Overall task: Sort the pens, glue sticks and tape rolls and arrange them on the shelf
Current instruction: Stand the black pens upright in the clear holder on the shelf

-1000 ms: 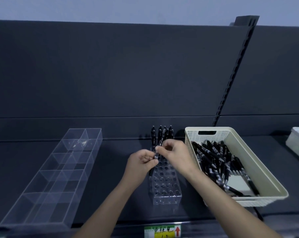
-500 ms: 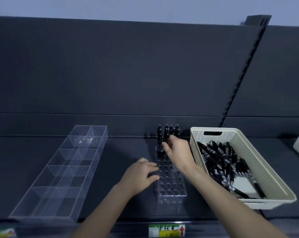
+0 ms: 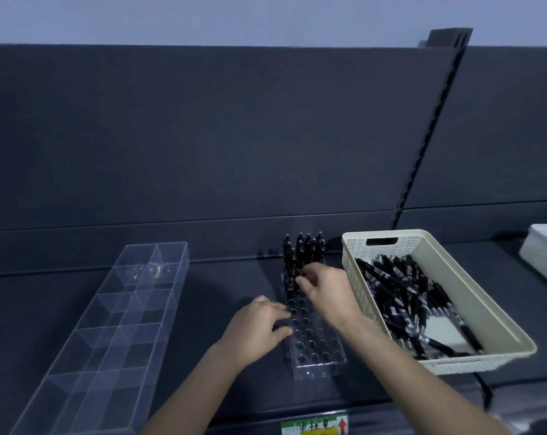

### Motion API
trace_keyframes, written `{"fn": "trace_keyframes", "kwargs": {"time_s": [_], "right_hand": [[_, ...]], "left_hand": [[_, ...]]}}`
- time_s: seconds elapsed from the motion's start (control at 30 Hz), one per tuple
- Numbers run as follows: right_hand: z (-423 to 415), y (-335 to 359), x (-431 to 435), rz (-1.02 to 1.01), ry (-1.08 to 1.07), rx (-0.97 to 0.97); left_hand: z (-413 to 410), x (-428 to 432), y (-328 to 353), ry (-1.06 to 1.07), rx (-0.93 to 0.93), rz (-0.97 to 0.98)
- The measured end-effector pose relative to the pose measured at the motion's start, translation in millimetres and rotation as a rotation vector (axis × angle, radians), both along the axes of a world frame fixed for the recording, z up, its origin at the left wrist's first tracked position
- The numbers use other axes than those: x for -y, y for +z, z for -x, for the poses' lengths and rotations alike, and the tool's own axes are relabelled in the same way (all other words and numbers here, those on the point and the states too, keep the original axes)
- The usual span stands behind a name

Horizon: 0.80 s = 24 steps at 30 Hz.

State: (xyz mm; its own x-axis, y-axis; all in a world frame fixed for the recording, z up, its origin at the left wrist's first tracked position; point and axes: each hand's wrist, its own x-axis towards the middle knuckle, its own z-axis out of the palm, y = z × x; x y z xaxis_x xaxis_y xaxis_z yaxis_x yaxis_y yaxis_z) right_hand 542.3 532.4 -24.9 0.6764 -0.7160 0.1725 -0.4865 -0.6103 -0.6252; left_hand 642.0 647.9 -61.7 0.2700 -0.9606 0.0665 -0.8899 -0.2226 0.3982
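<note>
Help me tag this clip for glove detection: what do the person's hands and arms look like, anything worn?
The left hand and right hand are bare: no gloves, rings, watch or bands show. Both forearms are bare too, with no sleeve in view. Motion blur hides fine detail.

Middle rows of pen holder (image 3: 313, 350) masked by right hand (image 3: 327, 293); fingers (image 3: 302, 279) blurred, any pinch unreadable. Motion smear on left hand (image 3: 256, 328), covering holder's left edge. Right edge slices white bin (image 3: 542, 255). Bottom edge crops clear divider tray (image 3: 109, 324) and shelf label (image 3: 313, 426); print illegible.
</note>
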Motion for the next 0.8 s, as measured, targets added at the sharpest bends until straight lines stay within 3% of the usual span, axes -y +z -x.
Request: {"fn": "trace_keyframes", "kwargs": {"time_s": [0.23,0.37,0.53,0.8], "right_hand": [[81,24,41,0.048,-0.104,0.134],[139,24,88,0.05,-0.2,0.033],[186,14,133,-0.013,-0.093,-0.151],[173,9,165,-0.17,0.035,-0.315]], "left_hand": [[23,12,16,0.101,-0.013,0.077],[64,42,39,0.15,-0.093,0.22],[132,106,53,0.143,-0.203,0.297],[151,186,36,0.412,-0.232,-0.186]]}}
